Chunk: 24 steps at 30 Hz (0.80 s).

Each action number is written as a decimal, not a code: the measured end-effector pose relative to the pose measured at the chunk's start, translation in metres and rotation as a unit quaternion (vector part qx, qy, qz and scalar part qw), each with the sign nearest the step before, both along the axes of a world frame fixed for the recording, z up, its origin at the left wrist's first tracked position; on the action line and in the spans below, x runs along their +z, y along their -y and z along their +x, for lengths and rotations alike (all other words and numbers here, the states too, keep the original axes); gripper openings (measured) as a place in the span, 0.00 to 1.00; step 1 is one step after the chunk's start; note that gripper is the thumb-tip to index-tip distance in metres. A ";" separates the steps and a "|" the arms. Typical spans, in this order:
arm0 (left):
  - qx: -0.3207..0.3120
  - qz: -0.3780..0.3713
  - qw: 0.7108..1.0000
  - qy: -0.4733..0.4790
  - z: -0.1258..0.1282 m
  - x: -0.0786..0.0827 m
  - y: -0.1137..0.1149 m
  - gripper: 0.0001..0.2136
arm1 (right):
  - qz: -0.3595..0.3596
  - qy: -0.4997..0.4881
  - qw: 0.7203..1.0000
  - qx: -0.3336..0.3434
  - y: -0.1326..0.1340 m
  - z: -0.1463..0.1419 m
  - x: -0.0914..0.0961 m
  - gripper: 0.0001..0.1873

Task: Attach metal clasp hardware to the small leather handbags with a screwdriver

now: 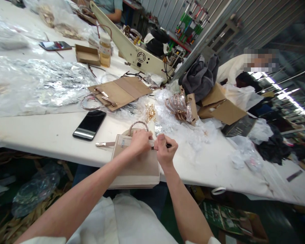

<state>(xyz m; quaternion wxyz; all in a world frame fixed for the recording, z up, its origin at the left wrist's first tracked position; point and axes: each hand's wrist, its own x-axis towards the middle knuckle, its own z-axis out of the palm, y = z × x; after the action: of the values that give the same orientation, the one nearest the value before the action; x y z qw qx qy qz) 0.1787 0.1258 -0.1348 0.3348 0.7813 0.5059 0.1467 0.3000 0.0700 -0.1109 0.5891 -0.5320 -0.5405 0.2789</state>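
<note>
A beige handbag (136, 171) lies over the table's front edge at my lap, its curved handle (138, 123) standing up at the far side. A strap with a metal end (104, 144) sticks out to its left. My left hand (141, 140) is closed at the bag's upper edge, fingers bent down on it; the fingertips are partly hidden. My right hand (165, 147) is a fist at the bag's upper right corner, thumb up, around a slim dark tool (169, 145). The tool's tip points toward my left hand, and its kind cannot be made out.
Beyond the bag lie small gold-coloured fittings (150, 112), a flat tan bag (122, 89) and plastic wrap. A black phone (89, 125) lies left. Farther back stand a cream machine (139, 54), a jar (105, 51) and a cardboard box (221, 105). Other people are in the background.
</note>
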 end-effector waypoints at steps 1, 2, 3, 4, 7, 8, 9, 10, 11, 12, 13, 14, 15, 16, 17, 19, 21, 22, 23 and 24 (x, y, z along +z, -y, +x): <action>-0.002 -0.005 1.000 0.002 -0.001 0.000 -0.001 0.12 | -0.006 -0.012 1.000 0.003 -0.002 0.001 0.003 0.35; -0.003 -0.009 1.000 0.003 -0.001 0.000 -0.002 0.12 | -0.014 -0.045 0.999 0.006 -0.006 0.002 0.007 0.36; -0.004 -0.012 1.000 0.003 -0.001 0.000 -0.002 0.12 | -0.020 -0.092 0.995 0.007 -0.012 0.003 0.012 0.37; -0.004 -0.013 1.000 0.004 -0.001 0.000 -0.002 0.12 | -0.024 -0.140 0.990 0.005 -0.020 0.005 0.018 0.38; 0.003 -0.010 1.000 0.003 0.000 0.001 -0.001 0.12 | -0.046 -0.213 0.976 -0.002 -0.044 0.009 0.031 0.41; 0.006 -0.010 1.000 0.003 0.000 0.001 0.000 0.12 | -0.062 -0.214 0.975 -0.001 -0.051 0.009 0.033 0.41; 0.008 -0.010 1.000 0.002 0.000 0.001 0.000 0.12 | -0.081 -0.211 0.974 0.002 -0.056 0.008 0.033 0.42; 0.010 -0.010 1.000 0.002 0.000 0.001 0.001 0.12 | -0.099 -0.205 0.974 0.006 -0.060 0.006 0.032 0.42; 0.010 -0.010 1.000 0.001 0.000 0.001 0.001 0.13 | -0.112 -0.197 0.974 0.009 -0.063 0.004 0.031 0.42; 0.009 -0.010 1.000 0.001 0.000 0.001 0.001 0.13 | -0.117 -0.188 0.975 0.010 -0.064 0.002 0.029 0.41; 0.008 -0.010 1.000 0.001 0.000 0.001 0.002 0.13 | -0.119 -0.177 0.977 0.009 -0.064 -0.001 0.027 0.41; 0.007 -0.008 1.000 0.002 0.000 0.001 0.002 0.13 | -0.118 -0.165 0.979 0.009 -0.063 -0.003 0.024 0.40; 0.007 -0.007 1.000 0.003 -0.001 0.001 0.002 0.13 | -0.114 -0.151 0.982 0.008 -0.060 -0.004 0.021 0.40; 0.006 -0.006 1.000 0.004 -0.001 0.000 0.002 0.13 | -0.109 -0.137 0.985 0.004 -0.056 -0.006 0.018 0.39; 0.006 -0.005 1.000 0.005 -0.001 0.000 0.002 0.13 | -0.100 -0.122 0.988 -0.003 -0.050 -0.007 0.015 0.39; 0.003 -0.003 1.000 0.006 -0.001 -0.001 0.002 0.13 | -0.067 -0.092 0.993 -0.026 -0.036 -0.007 0.008 0.37; 0.001 -0.001 1.000 0.005 0.000 -0.002 0.001 0.12 | -0.024 -0.075 0.996 -0.048 -0.021 -0.007 0.002 0.36; 0.001 0.000 1.000 0.004 0.001 -0.002 0.001 0.12 | -0.005 -0.073 0.996 -0.051 -0.014 -0.006 0.000 0.36; 0.002 0.000 1.000 0.003 0.001 -0.002 0.001 0.12 | 0.010 -0.078 0.996 -0.049 -0.009 -0.005 0.000 0.36; 0.002 0.000 1.000 0.002 0.001 -0.002 0.001 0.12 | 0.020 -0.089 0.995 -0.043 -0.006 -0.004 0.001 0.36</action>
<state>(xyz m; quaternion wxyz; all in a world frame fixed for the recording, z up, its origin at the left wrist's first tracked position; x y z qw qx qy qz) 0.1798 0.1248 -0.1364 0.3358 0.7799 0.5068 0.1488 0.2965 0.0756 -0.1102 0.6564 -0.5164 -0.4682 0.2886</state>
